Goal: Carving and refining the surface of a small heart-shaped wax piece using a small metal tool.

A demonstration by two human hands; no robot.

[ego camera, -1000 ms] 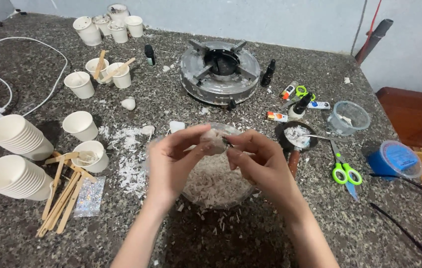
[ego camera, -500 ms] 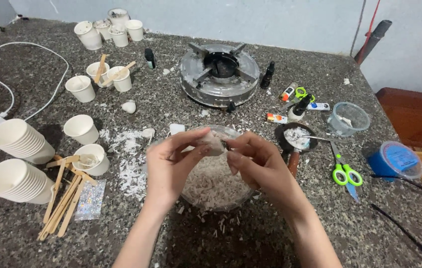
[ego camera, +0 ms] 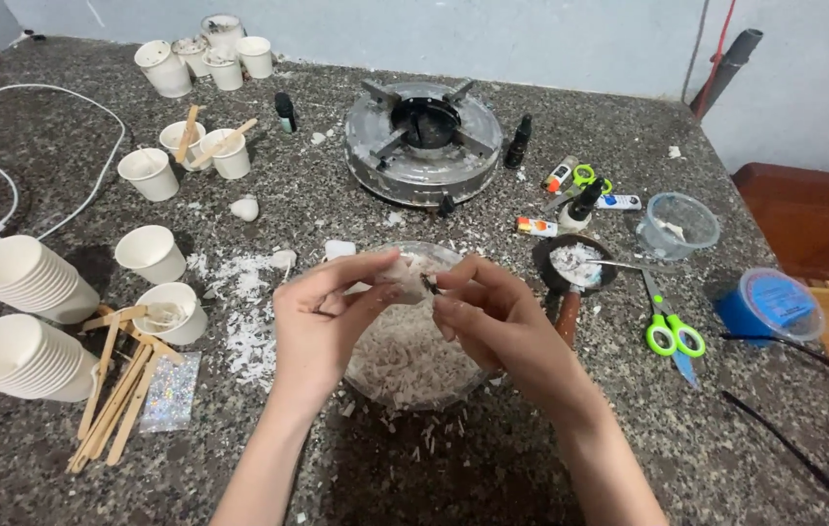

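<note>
At the centre of the frame, your left hand (ego camera: 322, 317) and right hand (ego camera: 492, 317) meet over the bowl (ego camera: 410, 375) of shavings on the bench (ego camera: 531, 438). Both grips pinch a pale wax lump (ego camera: 403, 278) between fingertips, just above the bowl.

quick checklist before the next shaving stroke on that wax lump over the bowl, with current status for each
1. Wax lump gripped by left hand: ok, thumb and fingers pinch it.
2. Small dark blade in right hand: cannot tell, mostly hidden by fingers.
3. Lump above glass bowl: ok, both hands sit over it.
4. Bowl has room: ok, shavings fill the bottom, rim visible.
5. Fingers clear of the edge: cannot tell, the hands meet closely.
6. Nearby clutter: ok, small pan and green scissors lie apart to the right.
</note>
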